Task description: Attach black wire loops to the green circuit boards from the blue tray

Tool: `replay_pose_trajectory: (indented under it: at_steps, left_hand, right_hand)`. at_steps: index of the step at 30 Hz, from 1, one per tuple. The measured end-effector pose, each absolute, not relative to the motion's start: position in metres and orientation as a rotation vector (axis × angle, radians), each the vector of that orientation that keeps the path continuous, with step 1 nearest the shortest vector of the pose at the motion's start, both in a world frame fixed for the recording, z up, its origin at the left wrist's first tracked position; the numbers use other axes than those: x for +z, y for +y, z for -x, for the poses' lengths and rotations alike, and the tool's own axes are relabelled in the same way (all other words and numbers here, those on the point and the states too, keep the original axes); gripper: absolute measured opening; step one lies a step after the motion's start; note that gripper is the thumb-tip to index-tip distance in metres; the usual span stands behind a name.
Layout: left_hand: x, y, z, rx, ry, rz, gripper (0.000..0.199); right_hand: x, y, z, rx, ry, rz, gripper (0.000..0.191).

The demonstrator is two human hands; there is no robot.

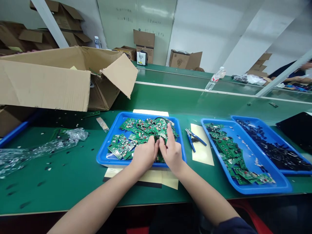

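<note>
Both of my hands meet over the near part of a blue tray (102, 156) heaped with green circuit boards (123, 146). Between them is a small circuit board (157, 138), mostly hidden by the fingers. My left hand (144, 152) is closed, its thumb and fingers pinching the board's left side. My right hand (172, 152) grips the other side, with the index finger stretched out and pointing away from me. Right of the tray, blue-handled cutters (195, 139) lie with their handles spread on a yellow paper sheet (202, 152).
A second blue tray (280, 188) holds more boards; a third tray (308, 165) beyond it holds black parts. At the left are a large cardboard box (46, 84) and crumpled plastic wrap (73, 136). A water bottle (214, 79) stands on the ledge. Another person (292, 73) is at far right.
</note>
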State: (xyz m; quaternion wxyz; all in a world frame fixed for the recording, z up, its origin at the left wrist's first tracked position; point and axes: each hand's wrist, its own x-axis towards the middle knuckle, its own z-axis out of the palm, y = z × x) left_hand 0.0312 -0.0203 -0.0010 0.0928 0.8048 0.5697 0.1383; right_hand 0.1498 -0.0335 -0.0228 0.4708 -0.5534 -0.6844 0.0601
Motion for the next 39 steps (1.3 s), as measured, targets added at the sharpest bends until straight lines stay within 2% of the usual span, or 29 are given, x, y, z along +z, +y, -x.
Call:
replay_pose_trajectory:
  at_steps: [5,9,12,14,17,19,22,28,33,39]
  left_hand:
    - [0.007,-0.005,-0.018,0.230,1.845,-2.358,0.037]
    - [0.012,0.007,-0.001,0.122,2.021,-2.300,0.056]
    - [0.015,0.007,0.005,0.253,2.097,-2.272,0.063]
    - [0.016,0.003,0.004,0.554,1.990,-2.336,0.057]
    - [0.014,-0.004,-0.003,0.942,1.447,-2.357,0.044]
    - [0.011,-0.008,-0.009,0.899,1.106,-2.216,0.037]
    - [0.007,-0.011,-0.015,0.697,0.874,-1.946,0.027]
    - [0.011,-0.001,-0.008,0.699,0.900,-1.684,0.023]
    - [0.017,0.009,0.001,0.960,1.117,-1.473,0.026]
    - [0.019,0.000,-0.004,0.844,1.016,-1.567,0.025]
  right_hand:
    - [-0.025,-0.030,-0.155,0.180,-1.627,1.395,0.057]
    - [-0.025,-0.024,-0.163,0.281,-1.579,1.380,0.061]
    - [-0.024,-0.022,-0.163,0.331,-1.564,1.314,0.059]
    - [-0.025,-0.022,-0.161,0.383,-1.564,1.253,0.058]
    - [-0.027,-0.025,-0.158,0.502,-1.587,1.141,0.058]
    - [-0.029,-0.027,-0.157,0.579,-1.613,1.067,0.059]
    - [-0.028,-0.031,-0.157,0.673,-1.618,1.017,0.058]
    - [-0.021,-0.030,-0.160,0.640,-1.533,1.013,0.051]
    - [-0.017,-0.029,-0.167,0.515,-1.443,1.024,0.028]
    - [-0.011,-0.032,-0.165,0.478,-1.651,0.981,0.022]
